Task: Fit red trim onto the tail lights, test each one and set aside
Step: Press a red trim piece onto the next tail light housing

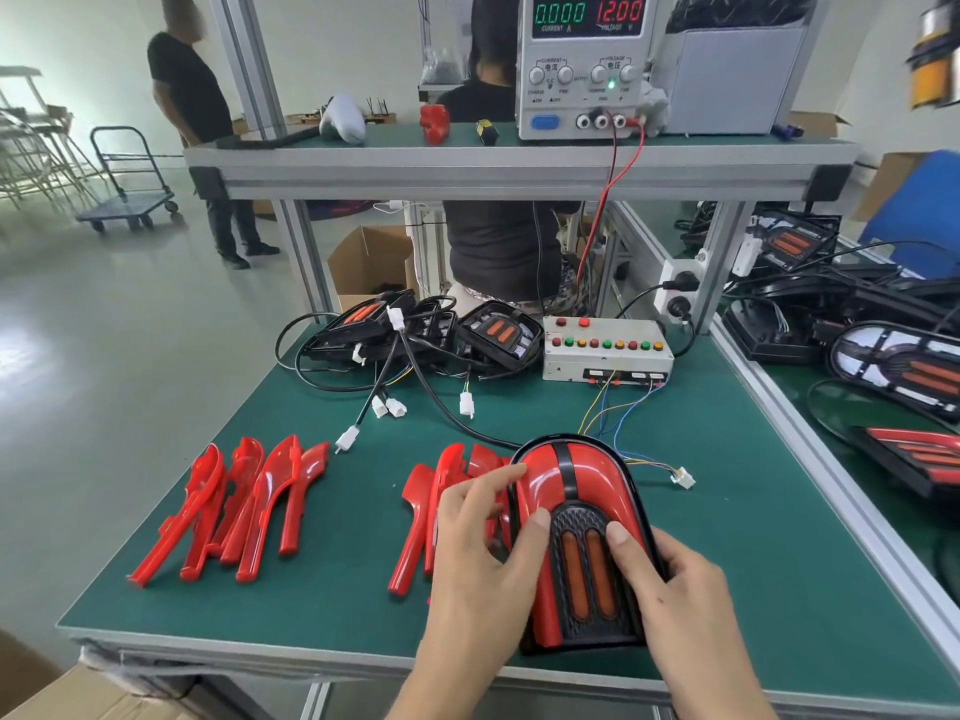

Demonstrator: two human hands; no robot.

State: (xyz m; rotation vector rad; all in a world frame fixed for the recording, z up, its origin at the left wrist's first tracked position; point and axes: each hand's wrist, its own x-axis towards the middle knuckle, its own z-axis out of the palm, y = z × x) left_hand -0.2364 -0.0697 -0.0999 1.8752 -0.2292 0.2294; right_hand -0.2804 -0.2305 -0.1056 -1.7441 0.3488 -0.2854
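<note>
Low in the frame's centre, your left hand point(480, 532) and right hand point(670, 579) hold the tail light point(582, 537); press both thumbs evenly until the red trim point(545, 475) sits flush.

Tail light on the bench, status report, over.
Both hands, left and right, gripping black tail light, red trim on. White wire plug loose, untested. Spare red trim pieces beside.
</note>
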